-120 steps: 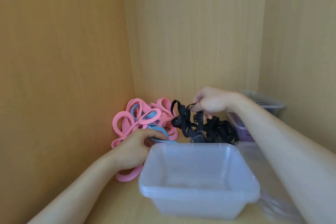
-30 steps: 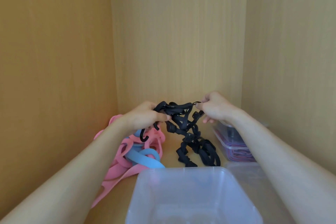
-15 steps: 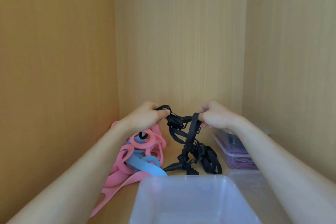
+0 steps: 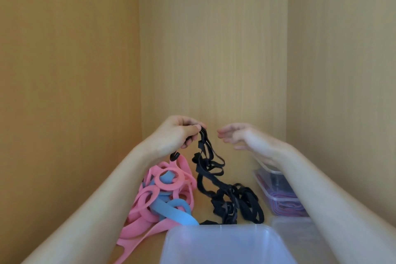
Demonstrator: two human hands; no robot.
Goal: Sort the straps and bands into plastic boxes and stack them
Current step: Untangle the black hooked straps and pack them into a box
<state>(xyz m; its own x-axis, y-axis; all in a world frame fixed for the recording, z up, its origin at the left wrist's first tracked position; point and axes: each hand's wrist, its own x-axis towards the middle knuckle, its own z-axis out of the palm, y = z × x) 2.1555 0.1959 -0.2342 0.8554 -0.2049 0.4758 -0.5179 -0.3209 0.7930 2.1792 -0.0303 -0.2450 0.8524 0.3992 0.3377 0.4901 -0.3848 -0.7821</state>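
My left hand [image 4: 174, 135] is raised at the back of the cupboard and pinches the top of a tangle of black straps [image 4: 216, 180]. The tangle hangs from it down to the shelf floor, and a black hook end pokes out under the palm. To the right, my right hand [image 4: 240, 137] hovers with relaxed fingers and holds nothing. A pile of pink bands [image 4: 156, 197] mixed with blue bands [image 4: 177, 214] lies on the floor at the left. An empty clear plastic box [image 4: 222, 244] stands nearest to me.
A lidded clear box [image 4: 278, 199] with purple and red bands inside sits by the right wall, partly behind my right forearm. A clear lid [image 4: 300, 233] lies beside the empty box. Wooden walls close in on the left, back and right.
My right hand has let go of the black straps and opened. The straps now hang from my left hand alone, which has lifted slightly.
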